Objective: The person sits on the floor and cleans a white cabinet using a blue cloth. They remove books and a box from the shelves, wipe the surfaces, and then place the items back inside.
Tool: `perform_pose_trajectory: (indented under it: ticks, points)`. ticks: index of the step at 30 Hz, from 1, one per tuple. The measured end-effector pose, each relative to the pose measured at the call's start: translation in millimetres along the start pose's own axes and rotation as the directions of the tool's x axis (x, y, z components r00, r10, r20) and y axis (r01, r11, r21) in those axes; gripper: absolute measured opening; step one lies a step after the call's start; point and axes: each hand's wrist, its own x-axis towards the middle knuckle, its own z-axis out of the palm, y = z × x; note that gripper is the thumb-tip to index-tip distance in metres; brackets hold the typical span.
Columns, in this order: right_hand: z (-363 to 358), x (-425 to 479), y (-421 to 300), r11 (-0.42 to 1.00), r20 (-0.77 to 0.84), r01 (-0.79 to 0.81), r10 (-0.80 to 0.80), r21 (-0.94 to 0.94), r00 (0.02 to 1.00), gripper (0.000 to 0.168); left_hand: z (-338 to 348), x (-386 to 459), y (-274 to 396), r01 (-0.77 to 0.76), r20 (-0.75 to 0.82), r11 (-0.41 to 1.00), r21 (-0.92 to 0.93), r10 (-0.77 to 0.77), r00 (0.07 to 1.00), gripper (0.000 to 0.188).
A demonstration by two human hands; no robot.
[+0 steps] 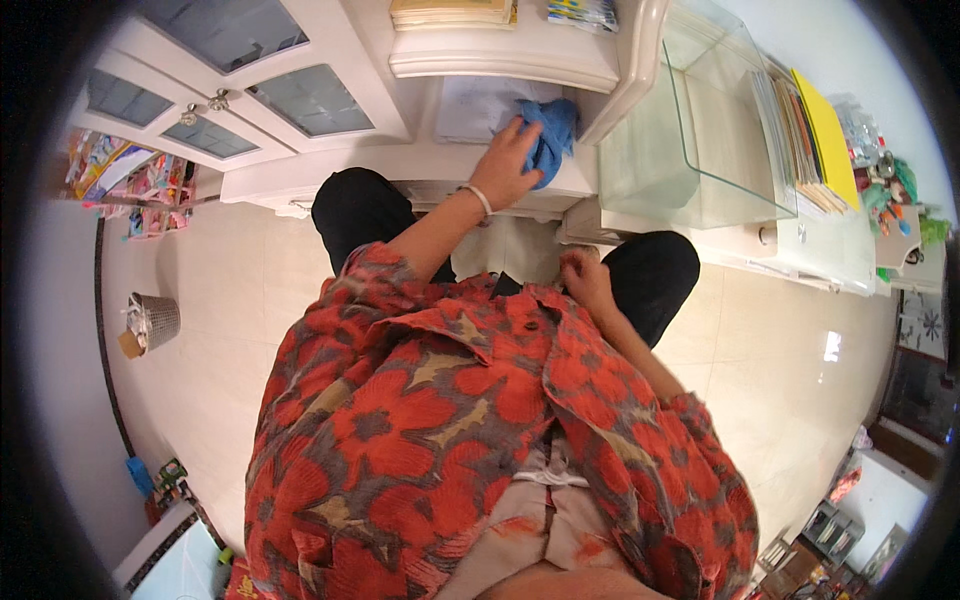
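Note:
My left hand (514, 166), with a pale bracelet at the wrist, reaches forward and grips a crumpled blue cloth (555, 139). The cloth lies on the lower shelf of a white cabinet (499, 66), partly over a flat, whitish, sheet-like item (469, 112). Under the fingers, part of the cloth is hidden. Close to my body, my right hand (589, 279) is held in a loose, slightly blurred fist beside my right knee (652, 277). Nothing shows in it, though its palm side is hidden.
A glass tank (694, 195) stands right of the shelf, near upright folders (821, 142). Stacked papers (450, 13) and a patterned packet (581, 13) occupy the upper shelf. Glass-paned cabinet doors (311, 97) are at left. A woven waste basket (159, 321) stands on the tiled floor (225, 285).

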Motion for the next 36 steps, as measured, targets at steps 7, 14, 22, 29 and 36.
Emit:
perform_pose_trajectory:
  ticks: [7, 14, 22, 29, 36]
  points:
    - [5.2, -2.4, 11.0, 0.993, -0.022, -0.014, 0.017, 0.119, 1.000, 0.017, 37.0, 2.0, 0.3, 0.021, 0.145, 0.931, 0.365, -0.079, 0.986, 0.044]
    - [-1.9, 15.7, -9.6, 0.786, 0.056, -0.154, 0.151, 0.598, 0.987, 0.029, 21.8, -38.1, -16.5, 0.068, 0.128, 0.994, 0.090, -0.079, 0.989, 0.023]
    - [-4.3, 56.1, -40.2, 0.186, 0.180, -0.240, 0.290, 0.953, 0.940, 0.034, 6.9, -64.3, 43.5, 0.102, 0.415, 0.904, -0.415, 0.089, 0.905, 0.031]
    - [-12.3, 50.6, -7.8, 0.166, 0.128, -0.195, 0.342, 0.967, 0.931, 0.030, -23.1, -20.9, -28.2, 0.427, -0.105, 0.834, -0.349, -0.487, 0.867, 0.030]
    - [0.1, 36.3, 8.4, 0.273, 0.097, -0.197, 0.342, 0.942, 0.935, 0.032, -31.0, 18.8, -94.0, 0.624, -0.348, 0.780, 0.047, -0.573, 0.742, 0.045]
